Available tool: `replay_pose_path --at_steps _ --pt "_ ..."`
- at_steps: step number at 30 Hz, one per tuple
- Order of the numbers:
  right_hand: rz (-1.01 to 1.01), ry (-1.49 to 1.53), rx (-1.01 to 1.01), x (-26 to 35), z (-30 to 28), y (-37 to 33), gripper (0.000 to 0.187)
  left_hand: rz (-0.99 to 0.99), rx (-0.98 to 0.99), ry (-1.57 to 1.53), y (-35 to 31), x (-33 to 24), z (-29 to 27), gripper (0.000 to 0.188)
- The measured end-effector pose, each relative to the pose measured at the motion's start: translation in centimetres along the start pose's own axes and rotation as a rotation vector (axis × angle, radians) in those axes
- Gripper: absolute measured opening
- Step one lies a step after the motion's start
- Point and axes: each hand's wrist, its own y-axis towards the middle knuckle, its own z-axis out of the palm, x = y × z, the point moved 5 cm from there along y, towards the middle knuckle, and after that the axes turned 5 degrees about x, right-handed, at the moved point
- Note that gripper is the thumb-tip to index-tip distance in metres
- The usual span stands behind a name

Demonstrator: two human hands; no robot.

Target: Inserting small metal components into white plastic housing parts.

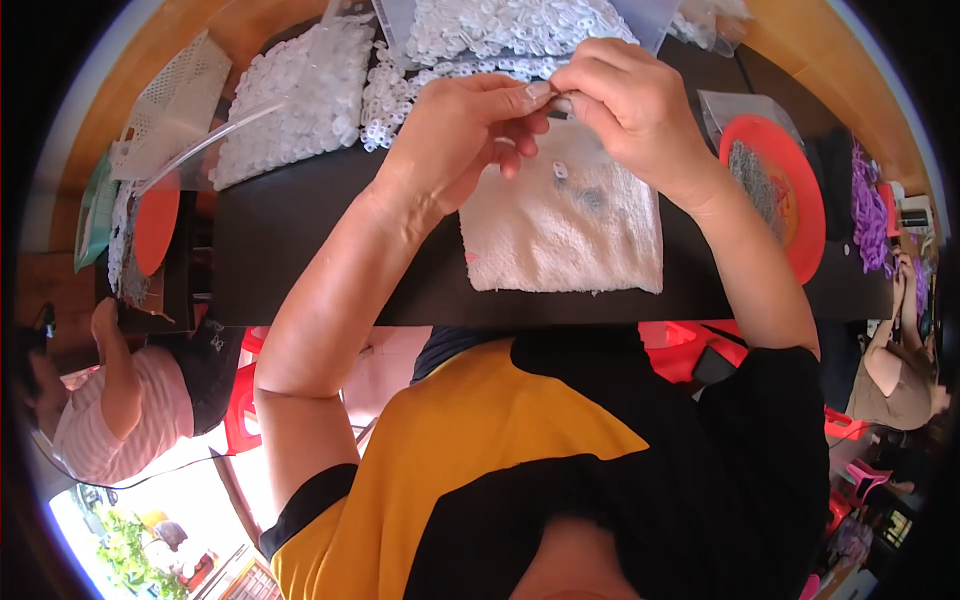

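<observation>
My left hand point(465, 135) and my right hand point(632, 112) meet fingertip to fingertip above the far edge of a cream towel point(540, 240). Each pinches at a tiny item between them, too small and covered to make out. The left hand's other fingers curl loosely below its pinch. On the towel lie one small white plastic piece point(560, 170) with a hole and a little heap of grey bits point(592, 198). Behind the hands, more such white pieces point(385, 100) are spread in a loose pile.
A clear tub point(392, 30) of white pieces stands at the back, with a filled clear bag point(290, 105) to its left. At right sits a red plate point(808, 200) with grey bits point(752, 180). Purple pieces point(870, 215) lie farther right. Other people sit on both sides.
</observation>
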Motion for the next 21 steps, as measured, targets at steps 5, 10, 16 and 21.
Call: replay_pose_path --at_steps 5,10,16,21 --pt "0.067 0.211 0.002 -0.5 -0.1 -1.6 0.019 -0.017 -0.033 -0.038 0.7 1.0 0.8 0.015" --pt "0.148 0.218 -0.009 -0.9 -0.1 -2.7 0.017 0.042 -0.128 -0.046 0.1 1.5 0.2 0.012" --pt "0.124 -0.101 0.155 -4.1 -0.3 -4.9 0.010 0.056 -0.210 0.133 -0.6 2.0 -1.1 0.011" --pt "0.142 -0.100 0.337 -4.4 1.4 -5.9 0.008 0.069 -0.223 0.316 -0.5 2.0 -0.8 0.013"
